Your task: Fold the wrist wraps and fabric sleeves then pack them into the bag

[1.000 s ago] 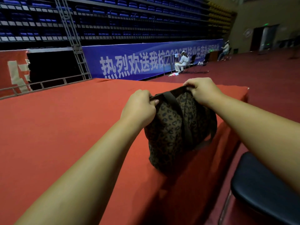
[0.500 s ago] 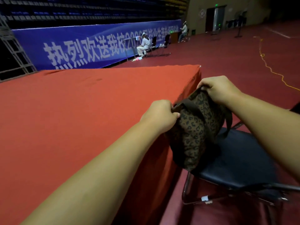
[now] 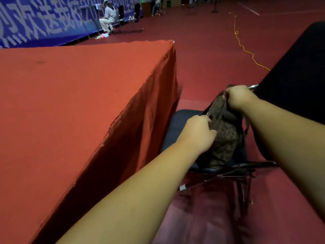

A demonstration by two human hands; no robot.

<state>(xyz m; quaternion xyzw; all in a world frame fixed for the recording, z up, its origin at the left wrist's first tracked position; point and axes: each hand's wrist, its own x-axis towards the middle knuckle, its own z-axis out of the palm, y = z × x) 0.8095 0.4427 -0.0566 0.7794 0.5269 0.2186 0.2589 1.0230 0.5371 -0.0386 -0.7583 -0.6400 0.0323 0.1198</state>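
Note:
A brown leopard-print bag [image 3: 226, 138] stands upright on the dark seat of a chair [image 3: 182, 120], to the right of the red-covered table [image 3: 79, 95]. My left hand [image 3: 199, 133] grips the near top edge of the bag. At the far top edge my right hand [image 3: 238, 97] grips the rim, beside a dark strap. The bag's inside is hidden. No wrist wraps or fabric sleeves show.
The chair's black backrest [image 3: 295, 81] rises at the right, its metal legs [image 3: 233, 175] below. A yellow cable [image 3: 246, 51] snakes across the red floor. A person in white [image 3: 109, 16] sits far off by a blue banner [image 3: 44, 23].
Both hands carried the bag off the red table, rightward and down, onto the chair seat. The view swung right and down with it.

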